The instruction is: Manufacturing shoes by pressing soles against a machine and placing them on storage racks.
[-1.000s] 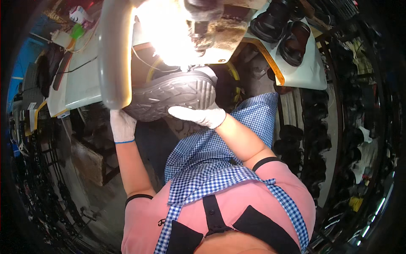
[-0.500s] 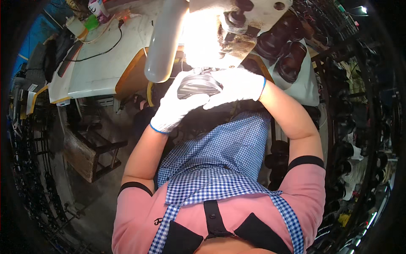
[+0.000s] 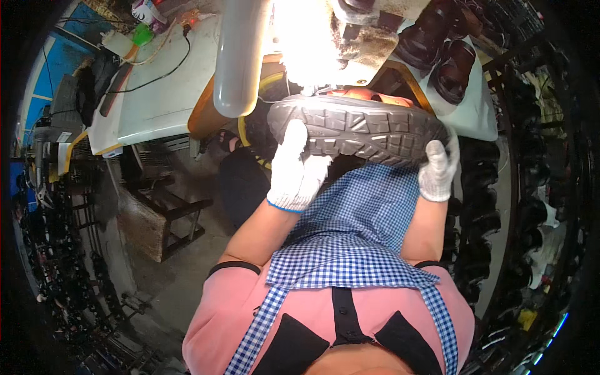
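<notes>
A shoe (image 3: 369,128) with a dark, deeply treaded sole lies on its side under the head of a machine (image 3: 350,56), sole facing me. Orange shows on its upper along the far edge; the rest of the upper is hidden. My left hand (image 3: 297,165), in a white knit glove, grips the sole near its left end with the thumb laid across the tread. At the other end my right hand (image 3: 439,165), gloved likewise, wraps round the tip, its thumb on the sole. A bright lamp washes out the part of the machine just above the shoe.
A white worktable (image 3: 156,94) with a black cable (image 3: 178,65) and a green item (image 3: 142,34) extends left. Dark shoes (image 3: 453,72) stand on the table's right part. A wooden stool (image 3: 147,222) is at lower left. Racks with dark shoes (image 3: 478,206) line the right.
The shoe, seen end-on before, now lies lengthwise with its sole towards me. My hands have moved apart, the right one to the shoe's right end. The view has shifted slightly.
</notes>
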Action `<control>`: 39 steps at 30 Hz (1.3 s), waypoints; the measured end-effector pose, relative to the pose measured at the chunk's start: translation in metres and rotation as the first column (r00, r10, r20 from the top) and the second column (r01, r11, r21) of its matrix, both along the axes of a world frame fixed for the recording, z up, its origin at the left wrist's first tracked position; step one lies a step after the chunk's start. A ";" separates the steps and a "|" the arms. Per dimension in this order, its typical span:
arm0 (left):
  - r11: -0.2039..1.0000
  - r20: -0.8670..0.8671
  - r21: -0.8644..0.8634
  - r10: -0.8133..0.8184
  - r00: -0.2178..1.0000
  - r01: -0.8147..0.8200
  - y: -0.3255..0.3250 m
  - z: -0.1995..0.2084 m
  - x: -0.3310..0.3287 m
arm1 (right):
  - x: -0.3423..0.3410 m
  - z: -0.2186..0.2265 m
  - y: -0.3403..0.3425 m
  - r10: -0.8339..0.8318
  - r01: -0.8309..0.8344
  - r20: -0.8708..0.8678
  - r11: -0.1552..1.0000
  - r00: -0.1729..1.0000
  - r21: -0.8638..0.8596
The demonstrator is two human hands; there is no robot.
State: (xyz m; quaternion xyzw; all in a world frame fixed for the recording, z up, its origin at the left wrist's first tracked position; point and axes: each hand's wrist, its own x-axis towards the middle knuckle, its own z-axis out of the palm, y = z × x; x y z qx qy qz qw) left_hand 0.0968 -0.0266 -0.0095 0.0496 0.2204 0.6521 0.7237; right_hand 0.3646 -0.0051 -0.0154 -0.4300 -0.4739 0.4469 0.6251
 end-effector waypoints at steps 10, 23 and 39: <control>0.916 0.195 -0.059 -0.379 0.904 0.397 -0.012 -0.014 -0.038 | -0.004 -0.003 -0.019 -0.190 0.184 0.201 0.982 0.961 0.047; 0.998 -0.167 0.050 -0.022 0.986 0.030 -0.035 -0.085 -0.045 | -0.055 -0.005 0.004 0.125 -0.204 -0.507 0.973 0.853 -0.103; 0.988 -0.203 0.136 -0.040 0.978 0.069 -0.022 -0.083 -0.044 | -0.023 -0.002 -0.003 0.145 -0.101 0.250 0.978 0.957 -0.180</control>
